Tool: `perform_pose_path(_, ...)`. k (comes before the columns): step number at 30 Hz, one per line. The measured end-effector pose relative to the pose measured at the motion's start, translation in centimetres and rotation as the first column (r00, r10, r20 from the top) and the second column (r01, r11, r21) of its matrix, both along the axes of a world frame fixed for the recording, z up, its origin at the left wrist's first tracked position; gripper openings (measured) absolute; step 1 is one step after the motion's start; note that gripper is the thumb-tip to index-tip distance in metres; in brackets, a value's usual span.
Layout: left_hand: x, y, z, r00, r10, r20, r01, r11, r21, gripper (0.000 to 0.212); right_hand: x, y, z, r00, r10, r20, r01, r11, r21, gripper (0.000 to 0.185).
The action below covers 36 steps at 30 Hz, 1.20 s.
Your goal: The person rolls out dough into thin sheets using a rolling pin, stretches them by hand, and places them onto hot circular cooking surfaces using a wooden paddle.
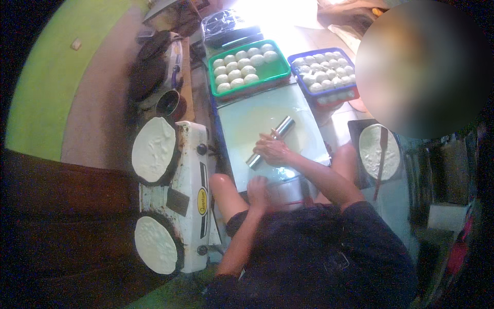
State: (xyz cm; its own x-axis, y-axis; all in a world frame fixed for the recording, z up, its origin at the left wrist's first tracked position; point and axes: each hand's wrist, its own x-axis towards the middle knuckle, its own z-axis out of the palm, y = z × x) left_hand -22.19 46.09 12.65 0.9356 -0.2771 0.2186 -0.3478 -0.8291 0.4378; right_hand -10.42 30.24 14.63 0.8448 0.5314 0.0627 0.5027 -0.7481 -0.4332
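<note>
My right hand (273, 150) is wrapped over a shiny metal rolling pin (285, 126), which lies slantwise across a white work board (235, 154). A pale cream patch (254, 116) spreads over the board around the pin; whether it is thinly rolled dough or a stain I cannot tell. At the board's near edge is my left hand (257, 190), slightly blurred, and its grip is unclear. Just beyond the board, a green tray (270, 71) carries rows of white dough balls (232, 66).
More dough balls fill a blue-rimmed tray (321, 92) at the right. To the left, a two-burner gas stove (193, 158) bears flatbreads (154, 150) on dark pans. A saucepan (168, 103) stands behind it. Rightward, a wooden spatula (382, 154) lies across another flatbread (370, 150).
</note>
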Motion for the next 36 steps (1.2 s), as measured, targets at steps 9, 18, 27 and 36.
perform_pose_path(9, 1.1, 0.8, -0.7, 0.995, -0.013, -0.096, 0.023, 0.994, 0.108, 0.02, -0.6, -4.2, 2.0, 0.98, -0.192, -0.051, 0.196, 0.978, 0.07, 0.052)
perform_pose_path(18, 0.1, 0.7, -0.1, 0.978, -0.017, -0.208, 0.057, 0.98, 0.19, 0.026, 2.8, -6.2, -0.3, 0.981, -0.189, 0.038, 0.191, 0.978, -0.081, 0.076)
perform_pose_path(27, 1.7, 0.1, 0.7, 0.967, -0.079, -0.243, 0.107, 0.989, 0.105, 0.016, 13.3, -5.6, -2.3, 0.86, -0.156, 0.487, 0.174, 0.985, 0.008, 0.063)
perform_pose_path(36, 14.7, -1.0, -1.1, 0.989, 0.105, -0.107, -0.069, 0.953, 0.296, 0.068, -2.9, -14.4, 1.7, 0.667, -0.722, 0.184, 0.632, 0.679, 0.374, 0.062)
